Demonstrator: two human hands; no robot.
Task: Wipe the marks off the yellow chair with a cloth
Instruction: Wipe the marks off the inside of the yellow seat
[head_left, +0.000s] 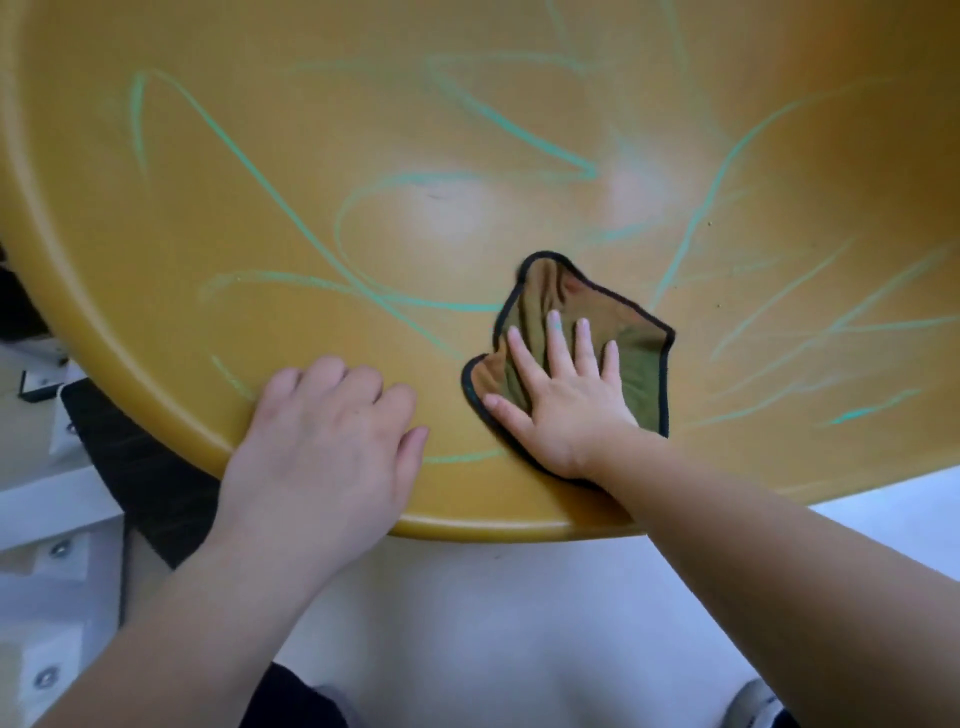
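The yellow chair (467, 130) fills most of the view, its curved seat crossed by many green marks (291, 208). Below its front rim lies a pale floor (467, 623). The left hand (322, 436) rests on the front rim, fingers curled, holding nothing. The right hand (566, 395) presses the olive cloth (639, 374) flat on the seat, fingers (555, 332) straight and spread.
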